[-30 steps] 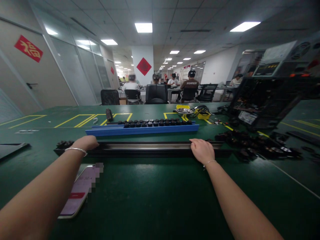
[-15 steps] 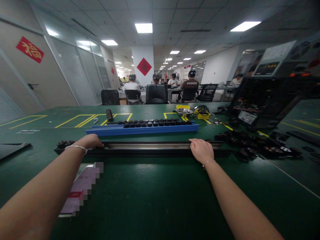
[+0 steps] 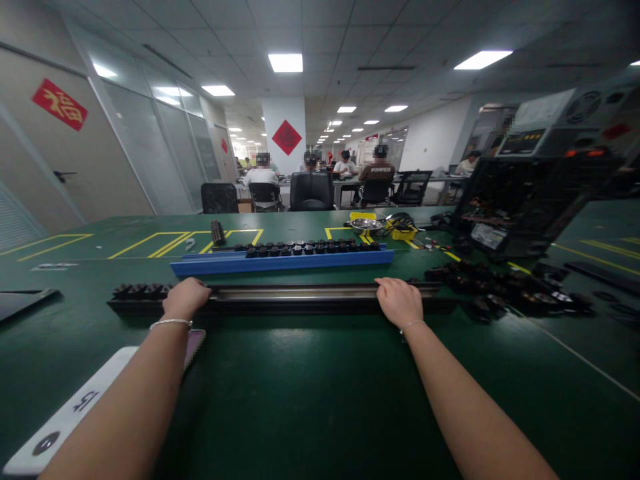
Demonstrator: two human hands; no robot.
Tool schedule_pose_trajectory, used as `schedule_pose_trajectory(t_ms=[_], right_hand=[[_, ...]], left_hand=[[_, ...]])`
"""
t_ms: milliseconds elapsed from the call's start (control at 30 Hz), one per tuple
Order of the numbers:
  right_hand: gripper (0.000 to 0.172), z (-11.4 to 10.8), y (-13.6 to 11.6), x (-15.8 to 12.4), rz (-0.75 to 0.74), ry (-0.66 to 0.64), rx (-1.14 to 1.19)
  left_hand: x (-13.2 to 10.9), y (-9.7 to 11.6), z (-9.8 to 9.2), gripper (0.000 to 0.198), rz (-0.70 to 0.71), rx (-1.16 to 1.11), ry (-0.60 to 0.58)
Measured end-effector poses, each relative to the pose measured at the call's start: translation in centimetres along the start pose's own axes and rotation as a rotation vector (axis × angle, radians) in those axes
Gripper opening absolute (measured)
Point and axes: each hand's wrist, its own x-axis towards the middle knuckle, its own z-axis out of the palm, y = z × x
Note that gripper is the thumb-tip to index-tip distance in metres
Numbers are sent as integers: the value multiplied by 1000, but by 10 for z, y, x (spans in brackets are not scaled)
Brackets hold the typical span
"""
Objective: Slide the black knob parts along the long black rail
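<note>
A long black rail (image 3: 300, 307) with a metallic strip along its channel lies crosswise on the green table. My left hand (image 3: 186, 298) is closed over its left part, fingers curled down and fingertips partly hidden. Just left of that hand, a row of small black parts (image 3: 140, 291) sits in the rail. My right hand (image 3: 400, 301) grips the rail near its right end, fingers bent over the far edge. Behind it lies a blue rail (image 3: 285, 263), with a row of round black parts (image 3: 313, 248) along it.
A black heap of parts (image 3: 520, 290) lies right of the rail. Farther back are a metal bowl (image 3: 367, 227), a yellow container (image 3: 404, 233) and an opened computer case (image 3: 515, 200). A flat white object (image 3: 75, 407) lies partly under my left forearm. Several people sit at far desks.
My left hand has turned and come slightly nearer, uncovering more black parts at the rail's left end. The left forearm has swung right, across the flat object. My right hand stays on the rail.
</note>
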Motion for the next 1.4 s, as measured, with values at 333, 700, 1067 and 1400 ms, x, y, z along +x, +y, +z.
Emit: schedule_pose_trajectory(t_ms=[333, 700, 1067, 1400], right_hand=[[41, 4, 2, 0, -9, 33, 7], [39, 9, 3, 0, -26, 83, -18], [38, 9, 8, -4, -106, 124, -20], [40, 8, 8, -4, -106, 113, -10]], left_hand=[[-57, 45, 25, 45, -137, -108, 259], [-63, 50, 42, 43, -113, -114, 390], [-66, 51, 46, 41, -67, -94, 403], [-67, 50, 48, 43, -39, -87, 409]])
